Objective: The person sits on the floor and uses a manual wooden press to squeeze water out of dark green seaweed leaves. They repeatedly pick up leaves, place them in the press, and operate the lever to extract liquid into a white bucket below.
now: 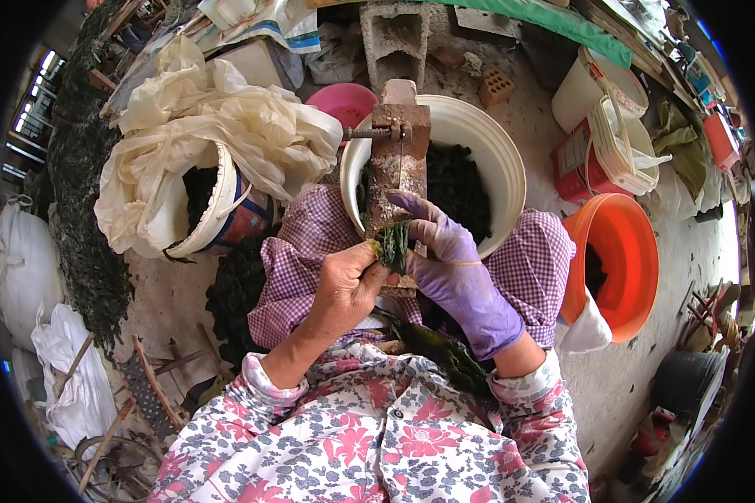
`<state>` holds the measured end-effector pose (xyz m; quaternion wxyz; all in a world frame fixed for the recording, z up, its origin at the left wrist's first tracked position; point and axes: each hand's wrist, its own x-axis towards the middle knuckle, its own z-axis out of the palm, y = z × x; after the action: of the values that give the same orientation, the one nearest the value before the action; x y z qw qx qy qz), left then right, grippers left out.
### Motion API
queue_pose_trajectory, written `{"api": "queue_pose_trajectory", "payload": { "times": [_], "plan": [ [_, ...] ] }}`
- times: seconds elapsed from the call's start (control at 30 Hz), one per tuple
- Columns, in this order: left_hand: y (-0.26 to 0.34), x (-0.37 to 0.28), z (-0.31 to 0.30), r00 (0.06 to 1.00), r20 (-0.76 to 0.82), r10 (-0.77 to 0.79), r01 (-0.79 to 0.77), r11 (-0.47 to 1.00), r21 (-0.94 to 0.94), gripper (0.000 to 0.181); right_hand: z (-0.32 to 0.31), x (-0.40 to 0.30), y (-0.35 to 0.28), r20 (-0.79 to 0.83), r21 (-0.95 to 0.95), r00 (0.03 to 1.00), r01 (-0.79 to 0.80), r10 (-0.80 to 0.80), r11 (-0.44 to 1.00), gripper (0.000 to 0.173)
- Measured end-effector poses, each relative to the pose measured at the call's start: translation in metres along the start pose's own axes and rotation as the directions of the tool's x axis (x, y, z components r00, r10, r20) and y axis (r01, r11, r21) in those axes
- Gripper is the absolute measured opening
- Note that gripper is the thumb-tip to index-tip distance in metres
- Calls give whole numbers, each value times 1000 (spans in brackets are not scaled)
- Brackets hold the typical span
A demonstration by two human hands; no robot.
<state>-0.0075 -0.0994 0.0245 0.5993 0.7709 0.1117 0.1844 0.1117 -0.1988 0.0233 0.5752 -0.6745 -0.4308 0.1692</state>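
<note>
Between my two hands is a small folded bundle of dark green seaweed (pixel 392 246), paler at its left end. My bare left hand (pixel 346 286) pinches that end between thumb and fingers. My right hand (pixel 469 283), in a worn purple rubber glove, grips the other side, one finger stretched upward. Just beneath lies a rusty, crusted clamp-like bar (pixel 399 163) with a threaded bolt (pixel 368 133), reaching across a large white bucket (pixel 509 170). Dark seaweed pieces (pixel 456 188) fill the bucket's bottom. A long seaweed strip (pixel 447 358) rests across my lap.
Left stands a tilted bucket (pixel 226 201) draped with a cream plastic sheet (pixel 220 126), near dark seaweed heaps (pixel 236 295). An orange bucket (pixel 642 276) is at right, with pails (pixel 629 151) beyond. A pink basin (pixel 343 100) and concrete block (pixel 393 38) lie ahead.
</note>
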Motion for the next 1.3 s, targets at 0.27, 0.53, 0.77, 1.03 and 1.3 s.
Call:
{"api": "queue_pose_trajectory", "payload": {
  "times": [0.27, 0.53, 0.77, 1.03, 1.3],
  "plan": [
    [-1, 1, 4, 970, -36, -241, 235, 965, -120, 8, -7, -8, 0, -11, 99, 999, -52, 53, 994, 24],
    [-2, 18, -15, 835, 232, 499, -549, 781, 296, 24, -32, 6, -8, 444, 200, 870, -328, 213, 923, 18],
    [0, 10, 6, 861, -256, -440, 161, 712, -684, 14, -16, 5, -18, 156, 746, 912, -360, 378, 560, 9],
    [-20, -14, -26, 959, 59, -277, 282, 918, -277, 25, -26, 5, -17, 212, 788, 818, -467, 534, 403, 29],
    [15, 3, -37, 992, 85, 88, -102, 979, 176, 17, -63, -2, -41, -83, 295, 987, -110, 141, 949, 35]
  ]
}}
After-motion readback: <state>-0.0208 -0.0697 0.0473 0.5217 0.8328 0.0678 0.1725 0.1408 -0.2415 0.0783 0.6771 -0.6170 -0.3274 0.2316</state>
